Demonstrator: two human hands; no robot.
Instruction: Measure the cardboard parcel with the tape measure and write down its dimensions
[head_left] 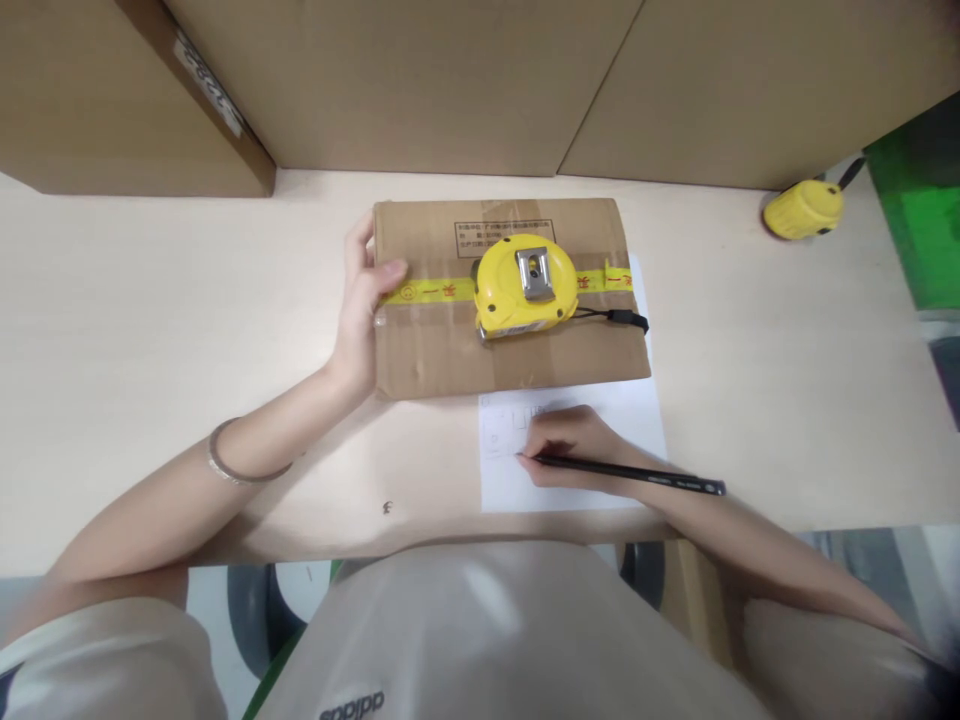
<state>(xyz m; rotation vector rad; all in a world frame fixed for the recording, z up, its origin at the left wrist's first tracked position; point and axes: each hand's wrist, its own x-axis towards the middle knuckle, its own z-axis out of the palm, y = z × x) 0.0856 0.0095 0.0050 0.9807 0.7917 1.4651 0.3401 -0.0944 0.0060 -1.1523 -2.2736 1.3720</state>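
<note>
My left hand (365, 290) grips the left edge of a brown cardboard box (435, 355), thumb on top and fingers down the side. On the box lies a yellow tape measure (517, 290), its metal belt clip facing up and a black wrist strap trailing right. Yellow printed tape (431, 291) runs across the lid. My right hand (574, 445) is closed around a black pencil (637, 474), its tip on a white sheet of paper (574, 497). Faint pencil marks show on the paper, whose upper part is hidden beneath the box.
A second yellow tape measure (804, 210) stands at the back right of the pale table (150, 340). Large cardboard boxes (450, 90) line the back, with another carton (127, 100) at the back left. The table's front edge runs close to my body.
</note>
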